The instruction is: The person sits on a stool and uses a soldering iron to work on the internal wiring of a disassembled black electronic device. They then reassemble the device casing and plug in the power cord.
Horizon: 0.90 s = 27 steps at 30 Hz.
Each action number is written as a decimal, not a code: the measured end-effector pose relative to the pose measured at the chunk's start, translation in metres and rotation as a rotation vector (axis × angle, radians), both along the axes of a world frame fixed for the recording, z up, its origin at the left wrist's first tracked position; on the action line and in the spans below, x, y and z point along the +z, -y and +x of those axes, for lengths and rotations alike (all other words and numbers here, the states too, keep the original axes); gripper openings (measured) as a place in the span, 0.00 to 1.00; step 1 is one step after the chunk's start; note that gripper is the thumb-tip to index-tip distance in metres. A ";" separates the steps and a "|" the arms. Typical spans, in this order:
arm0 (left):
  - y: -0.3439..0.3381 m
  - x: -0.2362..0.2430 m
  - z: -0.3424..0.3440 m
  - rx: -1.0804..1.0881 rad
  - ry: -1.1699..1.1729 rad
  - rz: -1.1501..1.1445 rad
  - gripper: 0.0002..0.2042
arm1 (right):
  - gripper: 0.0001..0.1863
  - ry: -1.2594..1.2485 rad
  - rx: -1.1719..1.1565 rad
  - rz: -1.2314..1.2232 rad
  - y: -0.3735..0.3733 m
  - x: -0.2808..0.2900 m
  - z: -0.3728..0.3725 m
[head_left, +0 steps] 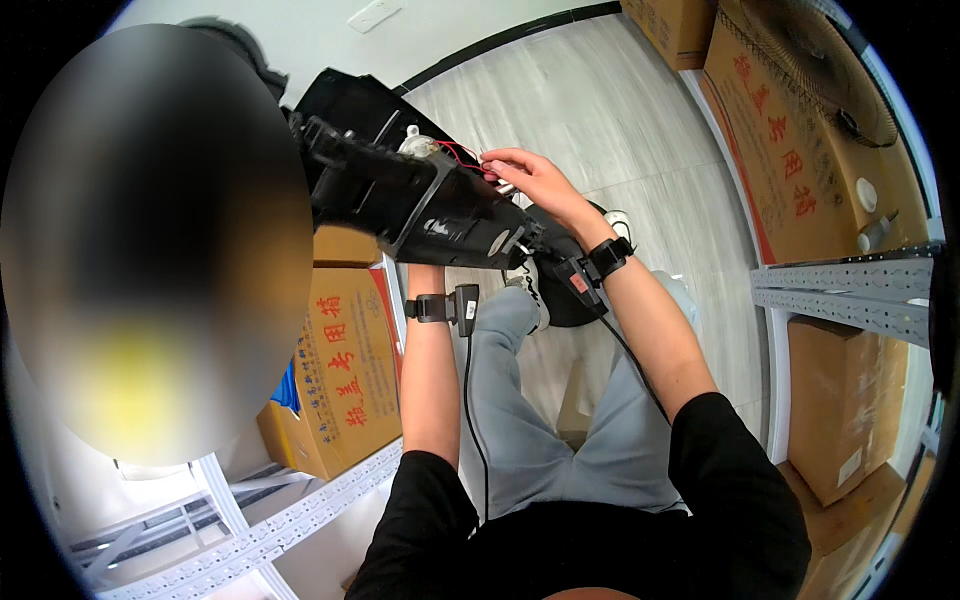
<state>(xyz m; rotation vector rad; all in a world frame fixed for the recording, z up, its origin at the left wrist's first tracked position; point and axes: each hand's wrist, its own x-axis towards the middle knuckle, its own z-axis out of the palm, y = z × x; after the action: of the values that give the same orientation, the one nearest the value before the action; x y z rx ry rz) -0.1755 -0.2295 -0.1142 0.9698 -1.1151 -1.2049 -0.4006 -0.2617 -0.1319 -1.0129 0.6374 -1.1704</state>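
Note:
A large black plastic assembly [440, 215] spans the upper middle, with a small pale metal component [418, 143] and thin red wires [458, 150] on its upper side. My right hand [535, 182] is at the assembly's right side, its fingertips pinched at the red wires. My left hand is hidden beneath the assembly; only the forearm shows below it. Both wrists wear black straps with small cabled boxes. Under the right wrist is a dark padded surface [565, 315], between my legs.
Cardboard boxes [330, 390] sit on white metal shelving [270, 525] at the left, partly behind a blurred patch. More boxes [838, 400] fill racks [840, 298] at the right, with a straw hat [830, 55] on top. A grey floor [640, 120] meets the white wall behind.

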 end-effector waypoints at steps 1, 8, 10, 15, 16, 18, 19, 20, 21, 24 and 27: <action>-0.005 -0.002 0.001 -0.005 -0.009 0.014 0.20 | 0.19 -0.111 -0.075 -0.044 0.000 0.000 0.002; -0.008 -0.011 0.000 -0.039 -0.008 0.060 0.20 | 0.30 -0.532 -0.464 -0.324 0.002 -0.010 0.006; -0.007 -0.010 0.000 -0.042 -0.004 0.070 0.20 | 0.32 -0.525 -0.387 -0.295 0.007 -0.012 0.002; -0.002 0.000 0.004 -0.048 0.036 0.091 0.20 | 0.27 0.077 0.037 0.013 0.016 -0.014 -0.005; 0.002 0.000 0.002 -0.055 0.041 0.091 0.20 | 0.26 0.036 0.000 0.002 0.017 -0.013 -0.008; 0.007 0.000 -0.002 -0.068 0.040 0.093 0.20 | 0.21 -0.108 -0.099 -0.007 0.013 -0.015 -0.012; 0.006 0.000 0.000 -0.065 0.038 0.087 0.20 | 0.21 -0.186 -0.130 -0.056 0.008 -0.012 -0.013; 0.004 -0.002 0.000 -0.059 0.039 0.083 0.20 | 0.21 -0.263 -0.162 -0.105 0.003 -0.008 -0.013; 0.002 -0.002 0.002 -0.052 0.035 0.076 0.20 | 0.21 -0.341 -0.194 -0.154 -0.001 -0.006 -0.012; -0.003 -0.004 0.003 -0.044 0.020 0.066 0.20 | 0.18 -0.145 -0.148 -0.169 -0.007 -0.015 -0.008; -0.007 -0.004 0.001 -0.037 0.009 0.056 0.20 | 0.15 -0.011 -0.111 -0.147 -0.010 -0.017 -0.009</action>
<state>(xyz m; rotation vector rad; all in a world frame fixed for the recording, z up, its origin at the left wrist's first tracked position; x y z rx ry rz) -0.1742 -0.2226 -0.1177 1.0017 -1.1153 -1.2686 -0.4097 -0.2520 -0.1494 -1.1201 0.6289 -1.3250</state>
